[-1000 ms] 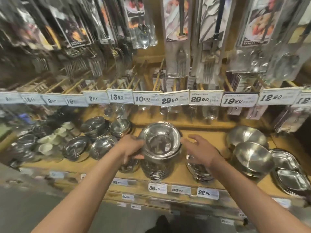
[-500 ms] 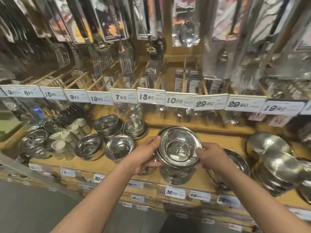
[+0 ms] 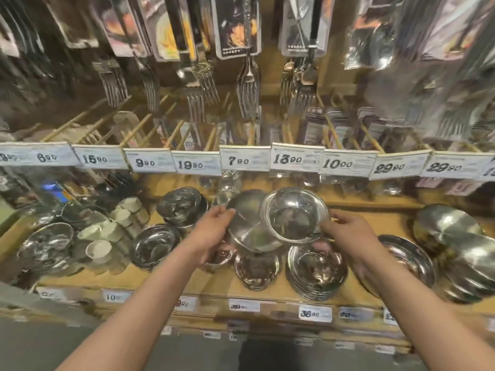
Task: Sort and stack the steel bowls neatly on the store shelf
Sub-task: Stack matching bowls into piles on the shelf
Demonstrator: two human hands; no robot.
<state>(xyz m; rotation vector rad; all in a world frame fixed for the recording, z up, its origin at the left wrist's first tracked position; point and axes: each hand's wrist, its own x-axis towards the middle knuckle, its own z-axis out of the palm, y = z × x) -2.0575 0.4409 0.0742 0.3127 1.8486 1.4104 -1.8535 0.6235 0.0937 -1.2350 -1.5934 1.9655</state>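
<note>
Wooden shelving (image 3: 348, 293) fills the view, with price tags (image 3: 243, 161) along a rail at twelve o'clock and packed forks (image 3: 247, 89) hanging above them. Steel bowls sit across the board in loose groups.

At centre the left hand (image 3: 211, 231) holds a tilted bowl (image 3: 246, 226) that shows its dull underside, fingers curled on its rim at about ten o'clock. The right hand (image 3: 345, 231) grips an upright bowl (image 3: 294, 214) by its rim at four o'clock, thumb on top, fingers under; its shiny inside faces up. The two bowls touch or overlap at their near rims; which one lies in front is hard to tell. Both are lifted clear of the board.

Below them, at six o'clock from the upright bowl, stands a stack (image 3: 316, 271) of like bowls, open side up. Just beside it at nine o'clock sits a smaller bowl (image 3: 257, 269). More small bowls (image 3: 182, 206) stand at ten o'clock, and big pans (image 3: 455, 245) lie at three o'clock.

The coming move seems to turn on this: the stack lies straight down from the right hand's bowl, mouth up like it, so that bowl could drop in with little turning. The right hand is the nearer one. The left hand's bowl would probably need flipping first.
</note>
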